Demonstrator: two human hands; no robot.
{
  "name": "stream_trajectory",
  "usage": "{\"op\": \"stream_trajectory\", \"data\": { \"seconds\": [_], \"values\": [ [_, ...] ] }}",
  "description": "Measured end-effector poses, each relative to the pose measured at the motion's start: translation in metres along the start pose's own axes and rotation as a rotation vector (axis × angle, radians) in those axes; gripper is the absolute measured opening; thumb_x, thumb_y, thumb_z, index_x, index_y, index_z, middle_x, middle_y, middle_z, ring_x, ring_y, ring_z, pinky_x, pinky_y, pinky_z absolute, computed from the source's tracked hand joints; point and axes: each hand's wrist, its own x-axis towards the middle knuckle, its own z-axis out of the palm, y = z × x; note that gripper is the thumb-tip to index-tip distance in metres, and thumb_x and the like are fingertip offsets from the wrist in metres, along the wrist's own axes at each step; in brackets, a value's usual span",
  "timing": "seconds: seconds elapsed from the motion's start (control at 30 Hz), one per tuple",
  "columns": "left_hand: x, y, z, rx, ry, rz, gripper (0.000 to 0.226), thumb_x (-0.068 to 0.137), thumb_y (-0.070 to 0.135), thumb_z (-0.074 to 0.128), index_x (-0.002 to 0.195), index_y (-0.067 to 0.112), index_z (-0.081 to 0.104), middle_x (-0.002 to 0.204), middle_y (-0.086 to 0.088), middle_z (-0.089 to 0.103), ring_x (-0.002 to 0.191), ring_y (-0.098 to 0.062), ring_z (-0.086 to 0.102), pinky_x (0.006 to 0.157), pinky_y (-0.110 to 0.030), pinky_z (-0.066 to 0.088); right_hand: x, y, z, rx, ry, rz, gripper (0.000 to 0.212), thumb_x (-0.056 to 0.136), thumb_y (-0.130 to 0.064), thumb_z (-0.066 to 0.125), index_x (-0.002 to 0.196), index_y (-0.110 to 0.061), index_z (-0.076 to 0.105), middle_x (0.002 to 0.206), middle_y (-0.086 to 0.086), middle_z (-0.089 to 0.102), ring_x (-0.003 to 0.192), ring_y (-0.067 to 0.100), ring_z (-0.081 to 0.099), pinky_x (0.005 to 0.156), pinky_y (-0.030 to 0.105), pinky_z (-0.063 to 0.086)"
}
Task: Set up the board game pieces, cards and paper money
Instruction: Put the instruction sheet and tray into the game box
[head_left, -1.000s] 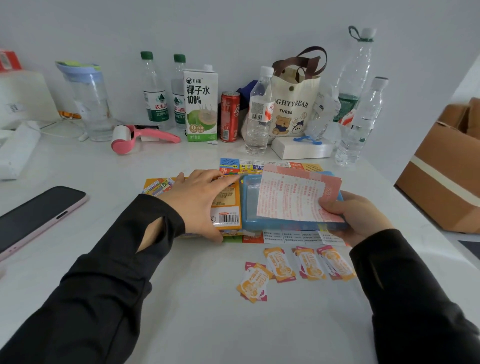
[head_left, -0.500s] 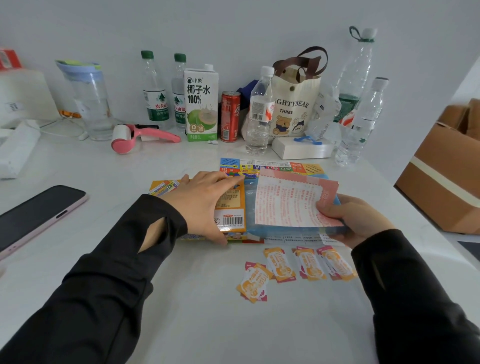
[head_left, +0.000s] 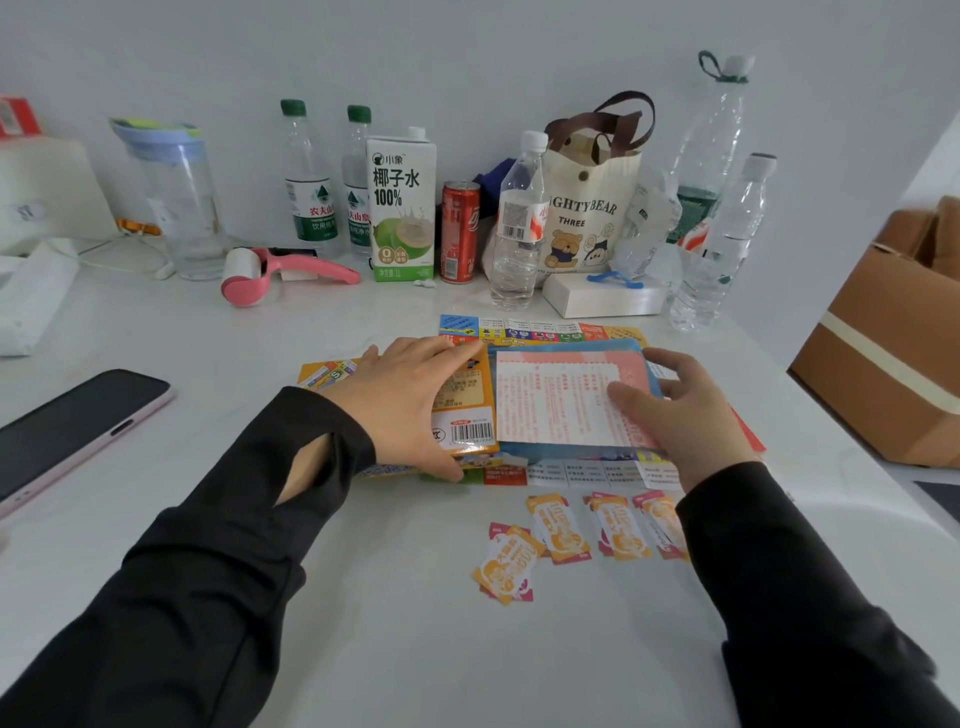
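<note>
Grasp of left hand (head_left: 405, 400) on orange game box (head_left: 466, 402), pinch of right hand (head_left: 683, 418) on pink rule sheet (head_left: 556, 400), mid-frame.

one wide-angle head camera looks forward and down from just above the near edge of the table (head_left: 415, 649), close enough that the left hand (head_left: 410, 400) and right hand (head_left: 680, 415) sit mid-frame, with the wall (head_left: 467, 52) closing the far side.
</note>
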Motion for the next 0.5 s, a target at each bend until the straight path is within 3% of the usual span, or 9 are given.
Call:
{"op": "stream_trajectory", "data": {
  "seconds": [0.1, 0.27, 0.37, 0.5],
  "values": [
    [-0.002, 0.0023, -0.0013, -0.013, -0.031, 0.041, 0.119, 0.061, 0.057, 0.075, 0.146, 0.035, -0.005, 0.151, 0.009, 0.012, 0.137, -0.015, 0.012, 0.114, -0.042, 0.016, -0.0007, -0.0013, -0.0019, -0.056, 0.001, -0.013, 0.064, 0.077, -0.024, 0.074, 0.13, -0.028, 0.04, 0.116, 0.004, 0.061, 0.081, 0.022, 0.068, 0.073, 0.041, 0.058],
    [-0.0023, 0.0023, -0.0013, 0.008, -0.015, 0.073, 0.116, 0.059, 0.058, 0.076, 0.145, 0.039, 0.0, 0.147, 0.009, 0.018, 0.134, -0.014, 0.016, 0.112, -0.042, 0.02, -0.0008, -0.0008, -0.0037, -0.079, 0.064, -0.061, 0.06, 0.079, -0.024, 0.072, 0.13, -0.024, 0.041, 0.114, 0.004, 0.062, 0.081, 0.022, 0.066, 0.069, 0.038, 0.057],
    [-0.0028, 0.0045, -0.0025, 0.018, -0.009, 0.066, 0.111, 0.062, 0.06, 0.073, 0.144, 0.042, 0.001, 0.146, 0.009, 0.017, 0.132, -0.014, 0.015, 0.112, -0.04, 0.018, -0.0003, -0.0003, -0.0006, -0.108, 0.094, -0.095, 0.056, 0.085, -0.025, 0.065, 0.134, -0.025, 0.038, 0.123, 0.001, 0.055, 0.077, 0.011, 0.06, 0.054, 0.022, 0.048],
    [-0.0016, 0.0059, -0.0031, 0.048, -0.003, 0.046, 0.106, 0.062, 0.065, 0.068, 0.142, 0.049, 0.001, 0.148, 0.006, 0.013, 0.133, -0.016, 0.015, 0.113, -0.045, 0.016, -0.0014, 0.0018, 0.004, -0.201, 0.155, -0.21, 0.054, 0.087, -0.024, 0.061, 0.135, -0.025, 0.036, 0.132, 0.001, 0.045, 0.093, 0.012, 0.052, 0.054, 0.013, 0.04]
  ]
}}
